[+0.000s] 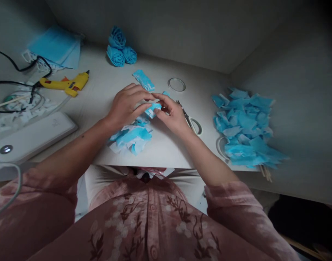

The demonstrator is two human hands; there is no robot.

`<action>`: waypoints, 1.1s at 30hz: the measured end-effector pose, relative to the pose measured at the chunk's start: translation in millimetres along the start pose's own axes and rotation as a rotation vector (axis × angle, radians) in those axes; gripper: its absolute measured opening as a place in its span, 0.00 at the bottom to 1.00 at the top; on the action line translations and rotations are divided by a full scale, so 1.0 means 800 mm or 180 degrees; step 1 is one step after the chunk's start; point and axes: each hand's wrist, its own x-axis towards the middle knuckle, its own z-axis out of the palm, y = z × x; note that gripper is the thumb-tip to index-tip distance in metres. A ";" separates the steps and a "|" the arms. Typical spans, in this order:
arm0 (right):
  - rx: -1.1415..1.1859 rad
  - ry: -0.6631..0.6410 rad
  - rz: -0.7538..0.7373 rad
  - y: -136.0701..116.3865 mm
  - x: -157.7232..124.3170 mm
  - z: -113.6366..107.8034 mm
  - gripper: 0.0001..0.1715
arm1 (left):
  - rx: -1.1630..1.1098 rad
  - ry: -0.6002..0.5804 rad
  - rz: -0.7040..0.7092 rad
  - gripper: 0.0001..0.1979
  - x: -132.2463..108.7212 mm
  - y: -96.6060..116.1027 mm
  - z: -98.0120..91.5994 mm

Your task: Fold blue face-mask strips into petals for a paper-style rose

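Observation:
Between my two hands is a small blue-and-white piece of material (153, 110). My right hand (173, 113) pinches it between thumb and fingers. My left hand (129, 105) touches its left side with the thumb, the other fingers curved above it and meeting the right fingertips. Just beyond the hands lies a flat blue strip (143, 80). A loose pile of blue and white scraps (135, 137) sits below my left hand. Scissors (194, 125) with pale handles rest right of my right hand, partly hidden by it.
Three blue rosettes (117, 56) stand at the back. At left are blue masks (55, 47), a yellow glue gun (70, 85), cables and a white power bank (35, 136). A clear ring (177, 84) lies behind the scissors; a large blue heap (246, 123) is at right.

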 end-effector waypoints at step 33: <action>-0.0505 0.0028 -0.0085 0.015 0.002 0.007 0.37 | -0.0296 -0.0485 -0.0527 0.12 -0.002 0.007 0.009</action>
